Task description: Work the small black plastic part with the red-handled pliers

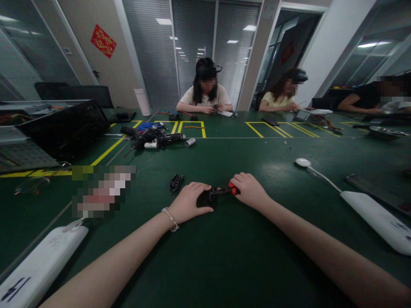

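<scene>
My left hand lies curled over a small black device on the green table, holding it down. My right hand is closed around a tool with a red handle, its dark tip pointing left into the black device. A small black part lies just left of my left hand, apart from it.
A white power strip with a cable and round plug lies to the right. Another white strip sits at the near left. A pile of black tools and a black case stand further back left. Three people sit at the far side.
</scene>
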Action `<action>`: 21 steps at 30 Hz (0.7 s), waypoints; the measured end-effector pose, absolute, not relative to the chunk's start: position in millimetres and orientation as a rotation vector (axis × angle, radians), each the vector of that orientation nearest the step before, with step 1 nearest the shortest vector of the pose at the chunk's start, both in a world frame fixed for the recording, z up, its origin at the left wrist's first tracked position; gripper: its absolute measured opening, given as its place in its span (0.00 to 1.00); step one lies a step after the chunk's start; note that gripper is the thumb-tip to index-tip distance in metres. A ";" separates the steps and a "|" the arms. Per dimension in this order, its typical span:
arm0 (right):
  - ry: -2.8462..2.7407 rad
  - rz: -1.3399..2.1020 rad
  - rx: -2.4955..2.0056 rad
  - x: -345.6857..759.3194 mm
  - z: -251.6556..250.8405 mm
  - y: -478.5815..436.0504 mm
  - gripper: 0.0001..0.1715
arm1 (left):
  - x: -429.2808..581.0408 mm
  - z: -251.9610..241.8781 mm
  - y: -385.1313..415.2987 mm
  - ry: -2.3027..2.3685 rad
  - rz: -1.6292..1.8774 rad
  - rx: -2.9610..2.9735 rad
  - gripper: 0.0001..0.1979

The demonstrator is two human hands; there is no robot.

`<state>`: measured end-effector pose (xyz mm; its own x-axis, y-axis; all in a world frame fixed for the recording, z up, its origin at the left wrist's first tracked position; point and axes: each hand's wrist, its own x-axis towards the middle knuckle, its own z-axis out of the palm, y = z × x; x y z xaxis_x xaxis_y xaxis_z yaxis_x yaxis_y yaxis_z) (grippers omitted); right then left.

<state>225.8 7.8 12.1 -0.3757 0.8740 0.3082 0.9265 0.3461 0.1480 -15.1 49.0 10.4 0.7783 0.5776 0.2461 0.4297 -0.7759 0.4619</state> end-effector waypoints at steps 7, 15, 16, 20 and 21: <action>-2.434 -0.431 -1.632 225.8 13.2 7.9 0.11 | -15.2 10.3 48.9 0.770 0.545 2.590 0.28; -2.429 -0.430 -1.658 225.1 13.9 6.5 0.13 | -15.9 10.6 49.1 0.772 0.536 2.584 0.28; -2.432 -0.429 -1.654 225.0 14.0 6.5 0.12 | -16.0 10.6 49.3 0.774 0.530 2.583 0.28; -2.437 -0.437 -1.639 225.1 14.1 7.2 0.12 | -16.1 10.3 50.0 0.782 0.512 2.579 0.29; -2.436 -0.435 -1.636 225.3 13.9 7.4 0.12 | -16.0 10.1 50.0 0.783 0.511 2.580 0.29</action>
